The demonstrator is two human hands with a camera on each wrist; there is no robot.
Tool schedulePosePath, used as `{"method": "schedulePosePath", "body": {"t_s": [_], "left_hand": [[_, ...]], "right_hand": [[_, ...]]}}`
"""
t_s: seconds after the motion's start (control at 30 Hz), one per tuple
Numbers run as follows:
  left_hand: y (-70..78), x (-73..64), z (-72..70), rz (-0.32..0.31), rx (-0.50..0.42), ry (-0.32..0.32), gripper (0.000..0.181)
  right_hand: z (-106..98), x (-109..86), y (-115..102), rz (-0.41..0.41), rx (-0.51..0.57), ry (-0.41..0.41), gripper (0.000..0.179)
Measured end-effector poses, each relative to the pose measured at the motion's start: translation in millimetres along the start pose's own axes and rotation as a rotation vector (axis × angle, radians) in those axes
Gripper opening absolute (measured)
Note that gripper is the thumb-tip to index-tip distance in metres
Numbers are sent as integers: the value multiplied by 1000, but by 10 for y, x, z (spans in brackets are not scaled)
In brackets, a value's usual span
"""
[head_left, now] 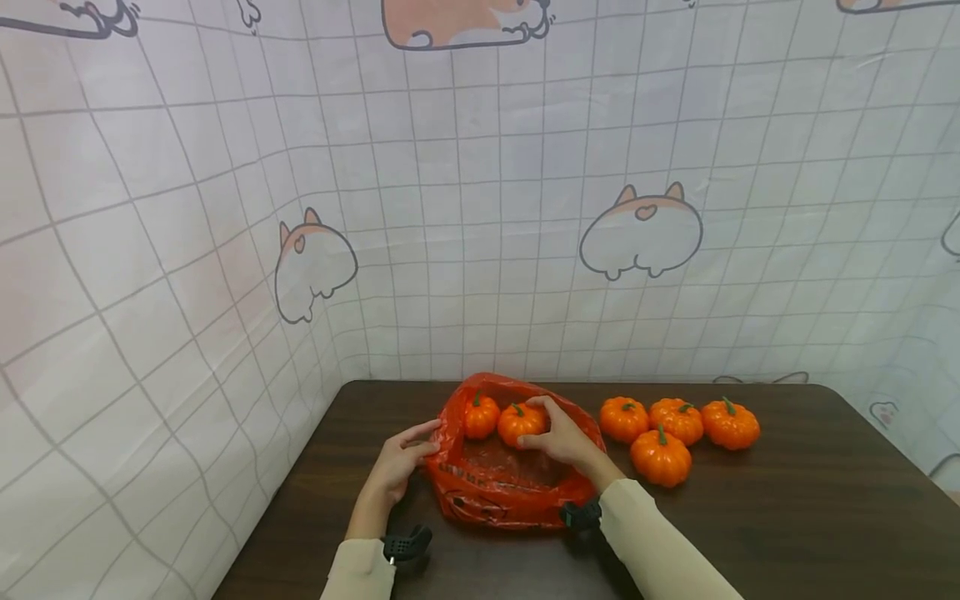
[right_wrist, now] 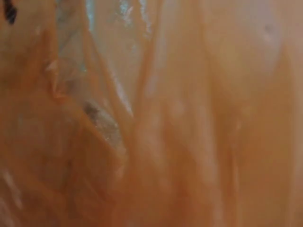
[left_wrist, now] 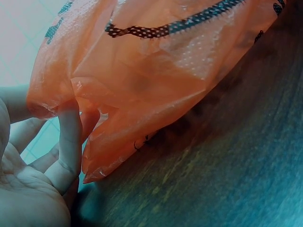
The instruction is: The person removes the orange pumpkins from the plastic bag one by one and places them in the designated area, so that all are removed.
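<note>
A red plastic bag (head_left: pixel 495 500) with dark print lies on the table, its mouth spread wide. Inside it sit two small orange pumpkins with green stems. My right hand (head_left: pixel 562 437) reaches into the bag and grips the right-hand pumpkin (head_left: pixel 517 426) between thumb and fingers. Beside it, toward the left wall of the bag, is the other pumpkin (head_left: pixel 480 417). My left hand (head_left: pixel 393 467) pinches the bag's left edge; in the left wrist view its fingers (left_wrist: pixel 70 142) bend against the thin plastic. Blurred bag plastic (right_wrist: pixel 180 118) fills the right wrist view, hiding the right hand there.
Several more pumpkins (head_left: pixel 661 457) stand grouped on the dark wooden table (head_left: pixel 795 508), just right of the bag. A white gridded curtain (head_left: pixel 480 250) with cartoon animals hangs behind and along the left side. Each wrist wears a dark strap (head_left: pixel 406 544).
</note>
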State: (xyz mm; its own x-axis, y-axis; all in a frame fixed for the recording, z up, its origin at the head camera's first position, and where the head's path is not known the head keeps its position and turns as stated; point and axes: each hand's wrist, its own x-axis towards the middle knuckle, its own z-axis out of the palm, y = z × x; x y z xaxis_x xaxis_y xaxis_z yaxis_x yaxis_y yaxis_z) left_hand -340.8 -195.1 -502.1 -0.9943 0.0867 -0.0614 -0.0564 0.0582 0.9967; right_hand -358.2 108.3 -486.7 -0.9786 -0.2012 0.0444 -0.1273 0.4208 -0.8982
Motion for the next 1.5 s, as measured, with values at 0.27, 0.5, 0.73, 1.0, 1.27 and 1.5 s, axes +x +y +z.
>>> {"method": "schedulePosePath", "body": {"t_s": [0.27,0.5,0.73,1.0,1.27,1.5], "left_hand": [[15,-8,9,2,-2,-4,43],[13,-21,12,-2,2,1,43],[-29,-20,17,-5,10,18,42],[-1,-8,27,9,12,16,41],[-14,6,35,3,11,19,41],[-21,18,19,13,11,12,41]], "right_hand": [[-7,-48,-2,-9,-61,7,62],[-25,-114,-21,-31,-90,9,61],[-54,-184,-34,-47,-91,20,60],[-156,-346,-127,-99,-43,7,62],[-254,-519,-153,-143,-13,-29,62],[-340,-640,-138,-201,-8,-47,64]]}}
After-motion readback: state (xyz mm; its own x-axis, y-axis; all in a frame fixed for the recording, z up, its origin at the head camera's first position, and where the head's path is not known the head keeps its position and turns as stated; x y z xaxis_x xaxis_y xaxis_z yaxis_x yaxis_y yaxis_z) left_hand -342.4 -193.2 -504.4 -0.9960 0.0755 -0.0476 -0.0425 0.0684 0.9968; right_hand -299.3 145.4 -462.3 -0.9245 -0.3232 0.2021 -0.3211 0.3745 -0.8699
